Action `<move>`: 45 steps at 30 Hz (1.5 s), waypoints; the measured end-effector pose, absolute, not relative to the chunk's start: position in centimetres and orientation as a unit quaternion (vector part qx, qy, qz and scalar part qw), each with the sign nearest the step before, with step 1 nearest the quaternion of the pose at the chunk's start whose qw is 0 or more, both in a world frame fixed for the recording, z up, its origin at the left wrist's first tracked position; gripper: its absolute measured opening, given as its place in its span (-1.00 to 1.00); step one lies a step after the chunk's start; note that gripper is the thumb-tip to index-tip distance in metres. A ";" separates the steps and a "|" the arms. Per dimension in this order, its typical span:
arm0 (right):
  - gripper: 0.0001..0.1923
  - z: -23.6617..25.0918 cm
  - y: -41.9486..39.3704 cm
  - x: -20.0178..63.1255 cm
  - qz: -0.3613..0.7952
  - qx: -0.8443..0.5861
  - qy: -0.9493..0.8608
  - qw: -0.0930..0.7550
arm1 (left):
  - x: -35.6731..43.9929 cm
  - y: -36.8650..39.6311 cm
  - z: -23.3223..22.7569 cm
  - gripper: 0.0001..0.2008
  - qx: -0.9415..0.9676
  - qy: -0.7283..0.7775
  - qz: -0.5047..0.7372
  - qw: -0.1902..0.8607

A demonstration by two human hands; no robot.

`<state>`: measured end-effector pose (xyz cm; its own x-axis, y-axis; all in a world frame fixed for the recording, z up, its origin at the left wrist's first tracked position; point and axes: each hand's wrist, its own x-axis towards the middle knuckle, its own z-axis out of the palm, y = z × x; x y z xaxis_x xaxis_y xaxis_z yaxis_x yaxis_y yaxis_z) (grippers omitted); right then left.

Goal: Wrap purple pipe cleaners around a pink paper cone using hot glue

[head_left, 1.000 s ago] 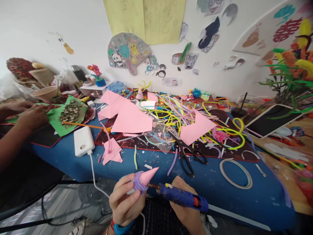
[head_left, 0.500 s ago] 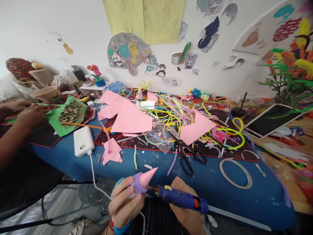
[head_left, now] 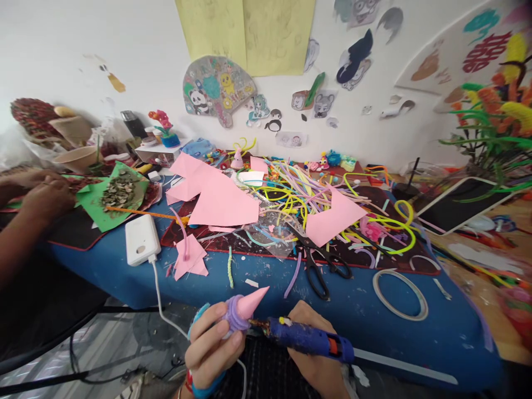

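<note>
Fingers of my left hand [head_left: 216,343] wrap round a small craft figure [head_left: 238,315] with a pink paper cone on top and purple pipe cleaner coiled about the cone's base. A bit of blue shows at its far side; the rest is hidden in the palm. My right hand [head_left: 313,338] grips a blue hot glue gun [head_left: 305,337], a long pale glue stick [head_left: 405,366] sticking out of its back end. The dirty nozzle points left and touches, or nearly touches, the purple coil under the cone. Black scissors [head_left: 318,274] lie beyond on the blue table cover.
Pink paper [head_left: 224,199] and many pipe cleaners [head_left: 299,180] cover the dark mat. A white power bank [head_left: 142,239] trails its cable over the near edge. Tape ring [head_left: 401,295] and leaning tablet [head_left: 461,202] are at right. At left another person's hands [head_left: 47,199] work near green paper [head_left: 118,199].
Both hands stay almost in place. The figure and the glue gun nozzle have shifted very slightly, and the other person's hands at left have moved a little.
</note>
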<state>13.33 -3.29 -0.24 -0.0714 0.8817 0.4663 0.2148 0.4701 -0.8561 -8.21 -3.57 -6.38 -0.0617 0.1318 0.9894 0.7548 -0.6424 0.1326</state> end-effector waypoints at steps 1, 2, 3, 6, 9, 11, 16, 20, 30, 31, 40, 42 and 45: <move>-0.77 -0.2 -3.3 13.4 0.318 -0.407 -0.662 0.543 | -8.2 -3.4 -5.9 -0.69 -0.654 -0.340 -0.625 0.256; -0.78 -0.2 -3.2 13.4 0.327 -0.403 -0.660 0.543 | -8.1 -3.4 -5.4 -0.70 -0.665 -0.339 -0.614 0.257; -0.78 -0.2 -3.2 13.5 0.332 -0.400 -0.658 0.545 | -8.1 -3.3 -5.1 -0.70 -0.672 -0.341 -0.606 0.254; -0.78 -0.4 -3.2 13.5 0.338 -0.403 -0.647 0.552 | -8.0 -3.3 -4.7 -0.67 -0.677 -0.355 -0.593 0.252; -0.78 -0.5 -3.2 13.5 0.344 -0.406 -0.644 0.549 | -7.8 -3.3 -4.5 -0.65 -0.673 -0.360 -0.583 0.280; -0.78 -0.5 -3.2 13.5 0.347 -0.407 -0.644 0.546 | -7.7 -3.2 -4.4 -0.64 -0.676 -0.357 -0.581 0.280; -0.81 0.0 -3.0 13.4 0.336 -0.413 -0.644 0.549 | -8.0 -3.1 -4.7 -0.60 -0.667 -0.336 -0.598 0.293; -0.82 -0.1 -3.0 13.6 0.337 -0.424 -0.643 0.541 | -7.2 -2.9 -4.6 -0.61 -0.658 -0.323 -0.622 0.276; -0.85 -3.6 -3.3 12.8 0.491 -0.466 -0.413 0.609 | -5.1 -1.4 -1.4 -0.61 -0.232 -0.432 -0.824 -0.282; -0.81 -3.8 -3.1 12.7 0.523 -0.451 -0.388 0.611 | -5.2 -1.3 -1.4 -0.59 -0.215 -0.436 -0.821 -0.298; -0.64 -2.1 -1.2 11.3 0.639 -0.348 -0.416 0.546 | -6.3 -1.1 -0.9 -0.59 -0.190 -0.420 -0.843 -0.276; -0.61 -1.6 0.1 10.6 0.647 -0.350 -0.427 0.526 | -6.6 -1.1 -0.9 -0.60 -0.194 -0.415 -0.852 -0.253; -0.63 -0.8 2.1 9.6 0.686 -0.330 -0.447 0.470 | -6.9 -1.1 -1.0 -0.62 -0.202 -0.411 -0.860 -0.223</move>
<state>9.57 2.10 -0.77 -0.3407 0.9396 -0.0332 -0.3503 -0.1596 -0.9230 -6.90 -1.10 -0.97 -0.8185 0.5507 0.1636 -0.2184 -0.5617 0.7980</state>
